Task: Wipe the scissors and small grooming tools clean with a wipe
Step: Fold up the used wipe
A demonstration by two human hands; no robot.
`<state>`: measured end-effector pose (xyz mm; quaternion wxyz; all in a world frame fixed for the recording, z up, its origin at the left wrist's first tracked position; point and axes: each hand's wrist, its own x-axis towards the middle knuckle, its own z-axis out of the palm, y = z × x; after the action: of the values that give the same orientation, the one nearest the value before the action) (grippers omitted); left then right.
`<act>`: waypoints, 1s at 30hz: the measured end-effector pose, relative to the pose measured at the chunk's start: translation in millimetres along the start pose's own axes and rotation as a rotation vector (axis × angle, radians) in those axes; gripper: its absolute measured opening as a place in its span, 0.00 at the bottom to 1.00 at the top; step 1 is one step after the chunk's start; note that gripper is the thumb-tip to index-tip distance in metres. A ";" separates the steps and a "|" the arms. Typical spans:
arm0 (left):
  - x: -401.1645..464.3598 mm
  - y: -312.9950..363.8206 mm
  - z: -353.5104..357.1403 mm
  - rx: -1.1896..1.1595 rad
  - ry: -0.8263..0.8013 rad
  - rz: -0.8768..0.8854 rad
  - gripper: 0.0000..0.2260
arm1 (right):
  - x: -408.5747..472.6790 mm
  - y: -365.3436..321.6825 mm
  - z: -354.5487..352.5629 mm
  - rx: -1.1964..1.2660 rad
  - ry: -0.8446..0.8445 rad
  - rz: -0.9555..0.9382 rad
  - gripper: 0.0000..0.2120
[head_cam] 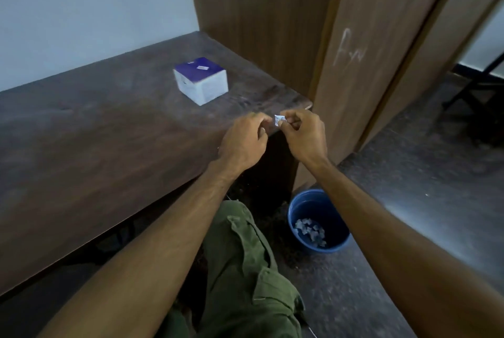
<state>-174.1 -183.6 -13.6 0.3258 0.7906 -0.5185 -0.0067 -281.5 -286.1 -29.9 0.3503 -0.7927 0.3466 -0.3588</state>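
Your forearms reach out from the bottom corners, bare, over a knee in olive-green cloth trousers [245, 269]. Your right hand [305, 133] has its thumb and forefinger curled tight on a small white wipe sachet [280, 120] with tiny print on it; the other fingers are folded in. Your left hand [244, 141] is curled too, its fingertips brought up to the sachet's left end, though you cannot tell from here whether they actually pinch it or only touch. The sachet is a flat little rectangle, its long axis running left to right between your hands, held in the air just above the near right corner of the dark wooden table [95, 133], whose top is worn and streaky.

Farther back on the table sits a squat white box [201, 81] with a purple top, well apart from your hands. Below your right wrist, on the speckled grey floor, stands a round blue plastic bin [319, 221] with small pale torn scraps lying in its bottom.
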 end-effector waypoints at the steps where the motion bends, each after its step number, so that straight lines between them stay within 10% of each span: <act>1: 3.1 6.5 12.8 -0.001 -0.035 0.022 0.13 | -1.0 12.1 -8.3 -0.011 0.016 0.013 0.06; 15: 20.3 26.9 198.0 0.144 -0.535 0.056 0.20 | -31.5 196.1 -59.2 -0.396 -0.089 0.451 0.07; 30: 18.6 0.7 262.1 0.195 -0.633 0.049 0.21 | -50.7 271.4 -32.9 -0.491 -0.314 0.550 0.12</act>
<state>-257.4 -332.3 -213.6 0.0715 0.7641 -0.6109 -0.1944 -414.6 -395.1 -248.3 0.2822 -0.7756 0.5637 -0.0326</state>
